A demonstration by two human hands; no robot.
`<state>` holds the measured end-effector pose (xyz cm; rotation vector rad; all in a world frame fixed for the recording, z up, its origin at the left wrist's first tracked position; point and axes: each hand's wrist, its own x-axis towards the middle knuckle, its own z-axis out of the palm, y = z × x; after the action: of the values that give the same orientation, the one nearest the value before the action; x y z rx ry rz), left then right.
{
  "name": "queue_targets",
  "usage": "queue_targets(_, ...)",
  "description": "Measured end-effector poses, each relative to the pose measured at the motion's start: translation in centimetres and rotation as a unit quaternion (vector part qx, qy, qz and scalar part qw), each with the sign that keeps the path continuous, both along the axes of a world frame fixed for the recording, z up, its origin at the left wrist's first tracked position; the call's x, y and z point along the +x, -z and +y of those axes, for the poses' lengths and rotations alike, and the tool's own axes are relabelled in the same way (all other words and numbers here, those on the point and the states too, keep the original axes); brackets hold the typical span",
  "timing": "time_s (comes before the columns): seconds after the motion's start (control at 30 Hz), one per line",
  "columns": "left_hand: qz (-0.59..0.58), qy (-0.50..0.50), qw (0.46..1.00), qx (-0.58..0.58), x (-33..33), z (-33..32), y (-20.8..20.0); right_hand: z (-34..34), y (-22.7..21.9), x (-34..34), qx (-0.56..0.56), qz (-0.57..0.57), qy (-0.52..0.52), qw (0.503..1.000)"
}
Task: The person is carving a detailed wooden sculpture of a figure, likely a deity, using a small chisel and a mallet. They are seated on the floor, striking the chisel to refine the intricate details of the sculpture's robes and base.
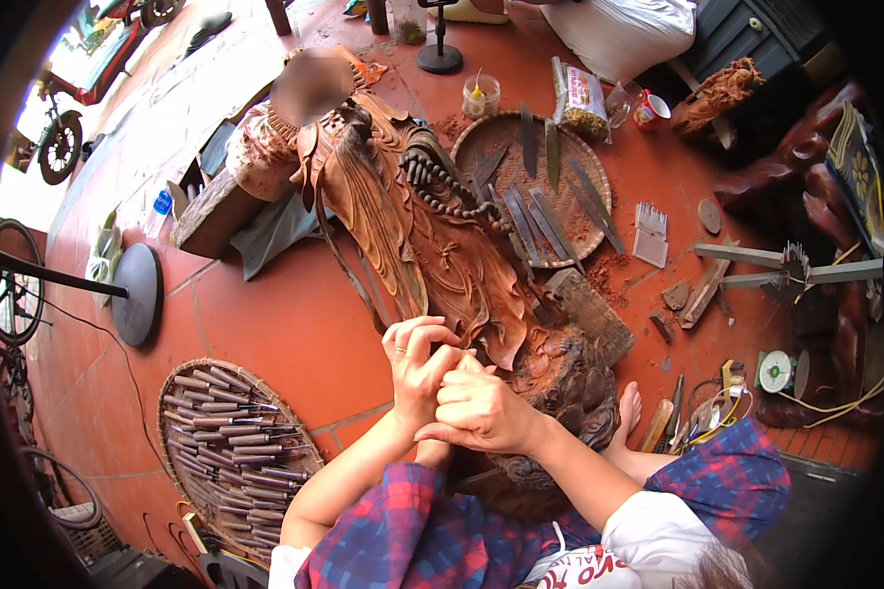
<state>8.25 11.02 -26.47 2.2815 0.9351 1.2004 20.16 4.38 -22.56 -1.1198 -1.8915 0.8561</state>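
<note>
Reddish-brown wood forms the carved robed statue (363, 216), stretched out above the red tiled floor (265, 334), its lower end at the person's hands. Left hand (417, 368) and right hand (486, 407) meet over the hem, fingers curled tightly inward; whether they pinch a slim tool, I cannot tell. Carving looks well advanced: flowing folds and round prayer beads (432, 177) stand in crisp relief, while the gnarled base (581, 393) seems darker and rougher; how much remains is unclear. Crumbly wood shavings (609, 280) lie near flat metal files (552, 154) in a woven tray (581, 157); slender wooden-handled chisels (231, 427) crowd another basket (303, 424).
</note>
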Motion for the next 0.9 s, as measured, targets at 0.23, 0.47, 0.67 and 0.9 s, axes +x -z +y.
queue_targets(0.23,0.019,-0.006,1.0,0.014,-0.4,-0.2,0.4,-0.1,-0.4,0.3,-0.004,0.007,-0.016,1.0)
queue_targets(0.47,-0.003,-0.005,1.0,-0.012,-0.8,-0.8,-0.3,0.2,-0.9,-0.1,0.036,0.015,-0.019,0.999)
queue_targets(0.67,0.001,-0.016,0.999,-0.044,-1.3,-1.4,0.5,0.1,-0.4,-0.6,0.046,0.024,-0.039,0.998)
queue_targets(0.9,-0.005,0.01,0.999,-0.046,-0.8,-0.8,0.2,0.4,-0.5,-0.3,0.02,-0.009,-0.022,1.0)
